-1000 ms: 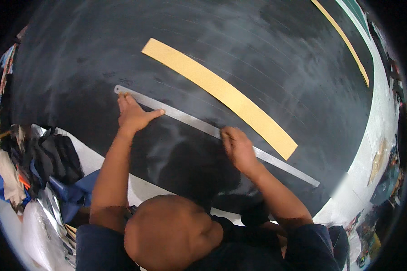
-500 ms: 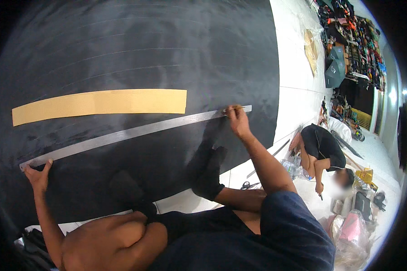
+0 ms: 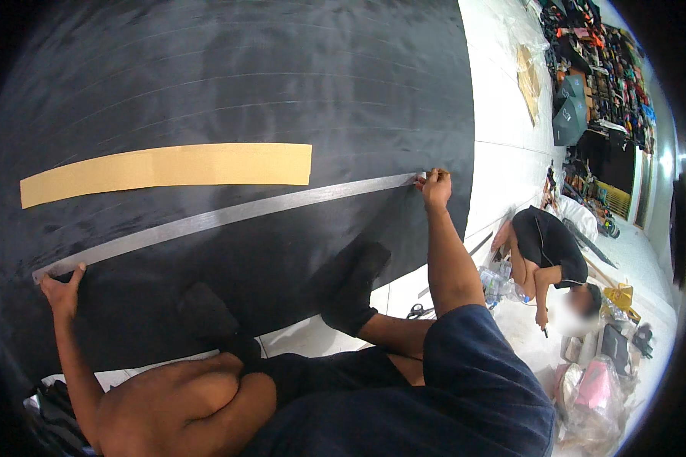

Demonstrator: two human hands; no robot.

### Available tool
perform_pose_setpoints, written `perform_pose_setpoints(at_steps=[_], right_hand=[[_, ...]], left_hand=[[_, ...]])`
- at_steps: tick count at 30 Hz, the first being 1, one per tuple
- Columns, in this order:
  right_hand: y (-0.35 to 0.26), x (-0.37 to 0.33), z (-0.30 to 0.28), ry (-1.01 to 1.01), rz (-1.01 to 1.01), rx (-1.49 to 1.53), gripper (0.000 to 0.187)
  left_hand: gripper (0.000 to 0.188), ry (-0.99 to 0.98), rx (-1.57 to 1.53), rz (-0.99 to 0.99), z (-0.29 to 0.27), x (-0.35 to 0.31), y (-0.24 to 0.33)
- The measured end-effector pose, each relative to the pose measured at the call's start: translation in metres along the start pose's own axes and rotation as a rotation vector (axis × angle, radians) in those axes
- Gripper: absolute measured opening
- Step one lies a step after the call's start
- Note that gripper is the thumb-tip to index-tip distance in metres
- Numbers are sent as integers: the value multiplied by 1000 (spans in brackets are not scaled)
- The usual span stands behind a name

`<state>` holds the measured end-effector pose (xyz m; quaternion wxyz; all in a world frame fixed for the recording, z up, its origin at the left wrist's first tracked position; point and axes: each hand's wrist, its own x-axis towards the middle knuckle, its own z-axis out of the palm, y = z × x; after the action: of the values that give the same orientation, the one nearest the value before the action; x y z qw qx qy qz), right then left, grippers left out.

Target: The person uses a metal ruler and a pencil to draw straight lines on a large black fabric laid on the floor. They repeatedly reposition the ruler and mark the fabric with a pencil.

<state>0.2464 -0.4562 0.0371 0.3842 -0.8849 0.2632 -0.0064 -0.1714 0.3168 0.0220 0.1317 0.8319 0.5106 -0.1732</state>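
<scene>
A long silver metal ruler (image 3: 229, 217) lies slantwise across a black sheet of material (image 3: 282, 286). My left hand (image 3: 61, 293) holds its left end, thumb on the near edge and fingers at the tip. At the opposite end, my right hand (image 3: 437, 189) has its fingers closed around the ruler's tip. Whether a slim tool is still tucked in those fingers cannot be made out. Just beyond the ruler rests a tan strip of card (image 3: 183, 165) with a gently curved outline. Faint pale lines run across the sheet farther off.
My feet in dark socks (image 3: 351, 293) rest on the sheet's near side. Scissors (image 3: 418, 311) lie on white floor tiles. To the right, another person (image 3: 549, 247) crouches, holding a small dark object. Plastic-wrapped goods (image 3: 593, 385) sit nearby; a crowded heap of goods (image 3: 606, 84) stands behind.
My right hand has slid rightward to the ruler's far tip; a thin yellowish pen-like tool showed in it earlier. My left hand stays at the left end.
</scene>
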Motion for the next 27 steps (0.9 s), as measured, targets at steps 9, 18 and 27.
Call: perform_pose_setpoints(at_steps=[9, 18, 27], right_hand=[[-26, -69, 18, 47, -381, -642, 30], [-101, -259, 121, -613, -915, -356, 17], [-177, -392, 262, -972, -1363, -99, 18]], left_hand=[[122, 113, -68, 8, 10, -6, -1], [117, 25, -174, 95, -2, -13, 13], [140, -84, -27, -182, -29, -33, 48]])
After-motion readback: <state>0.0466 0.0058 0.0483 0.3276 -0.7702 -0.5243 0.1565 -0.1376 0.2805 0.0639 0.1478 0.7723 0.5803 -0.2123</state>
